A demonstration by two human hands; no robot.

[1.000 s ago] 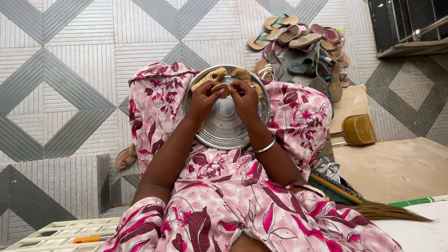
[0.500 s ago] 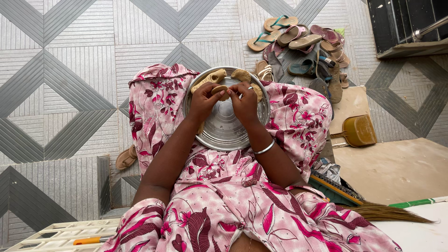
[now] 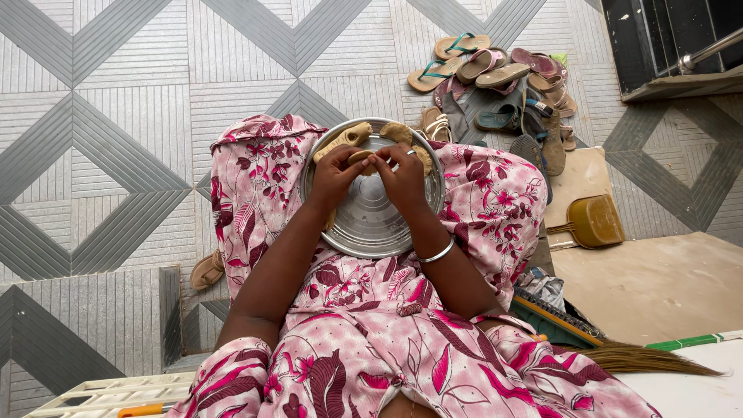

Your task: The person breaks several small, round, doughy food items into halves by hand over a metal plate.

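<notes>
I see my left hand [image 3: 334, 175] and right hand [image 3: 404, 176] pinching 1 small dough piece [image 3: 360, 157] between their fingertips over the steel plate [image 3: 370, 224] on my lap. 2 shaped pieces [image 3: 347, 138] already rest along its far rim; this one looks unfinished.

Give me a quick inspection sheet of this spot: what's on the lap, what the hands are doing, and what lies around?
Surface: round metal tray on the lap, over a pink floral dress.
Job's things: tan dough piece pinched between both hands; more tan pieces along the tray's far rim.
Clutter: sandal pile, dustpan, broom.
Hands: left hand, right hand, both on the piece.
Cables: nothing seen.
Surroundings: grey patterned tiled floor.
</notes>
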